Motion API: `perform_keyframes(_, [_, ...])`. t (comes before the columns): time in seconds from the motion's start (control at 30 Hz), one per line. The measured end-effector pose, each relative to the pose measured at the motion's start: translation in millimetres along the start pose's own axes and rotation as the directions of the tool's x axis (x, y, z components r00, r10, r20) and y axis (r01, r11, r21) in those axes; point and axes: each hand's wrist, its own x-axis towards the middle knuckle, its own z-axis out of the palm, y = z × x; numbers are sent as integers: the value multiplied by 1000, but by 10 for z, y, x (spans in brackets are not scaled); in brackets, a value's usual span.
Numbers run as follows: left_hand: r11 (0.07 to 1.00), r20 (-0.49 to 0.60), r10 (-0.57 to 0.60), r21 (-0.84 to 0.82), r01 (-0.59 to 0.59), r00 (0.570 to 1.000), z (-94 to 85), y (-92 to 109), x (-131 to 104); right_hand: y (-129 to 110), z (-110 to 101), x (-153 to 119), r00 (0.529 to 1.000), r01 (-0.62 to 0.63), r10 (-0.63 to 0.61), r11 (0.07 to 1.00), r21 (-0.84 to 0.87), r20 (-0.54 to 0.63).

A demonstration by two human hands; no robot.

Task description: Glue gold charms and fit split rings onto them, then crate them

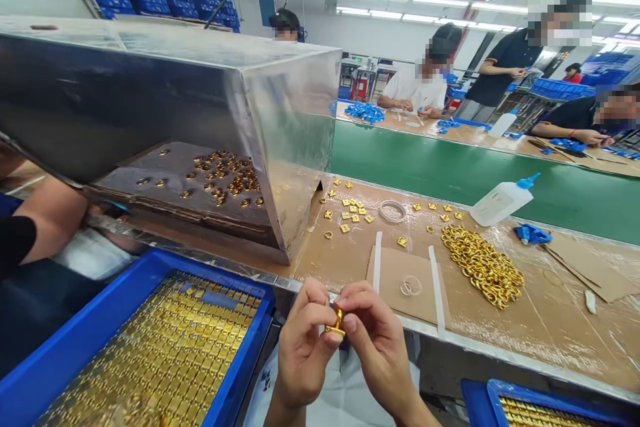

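Between my two hands, just off the table's front edge, is a gold ring [339, 321] with a flat plate at its lower end. My left hand [306, 340] pinches it by the plate from the left. From the right, the thumb and fingers of my right hand [374, 340] close on its band. Past my fingertips lies a cardboard sheet [393, 277] with white tape strips and a small clear ring [411, 285] on it. Farther back on the table are loose gold square pieces [354, 208]. To the right sits a pile of gold rings [483, 263].
A metal hood [295, 127] stands at left, with small gold pieces [225, 177] under it. Below is a blue tray [150, 273] of gold plates. A white bottle [501, 203], a clear tape roll [393, 211] and a green belt [400, 153] lie beyond. Several co-workers sit or stand across.
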Motion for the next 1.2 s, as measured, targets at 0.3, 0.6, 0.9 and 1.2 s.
perform_keyframes(0.3, [794,125,-291,-522,312,949,137,-107,6,-23,-53,47,1000,-9,8,998,-61,-24])
perform_keyframes(0.6, [584,188,-477,-662,469,859,190,-110,65,-61,-52,130,1000,26,-28,981,-192,-12])
perform_keyframes(0.9, [389,222,-580,-770,506,784,225,-140,95,-79,-15,181,1000,10,-13,952,-307,-9])
perform_keyframes(1.2, [270,225,-594,-849,455,772,238,-158,108,-36,-36,164,998,52,-62,939,-339,-20])
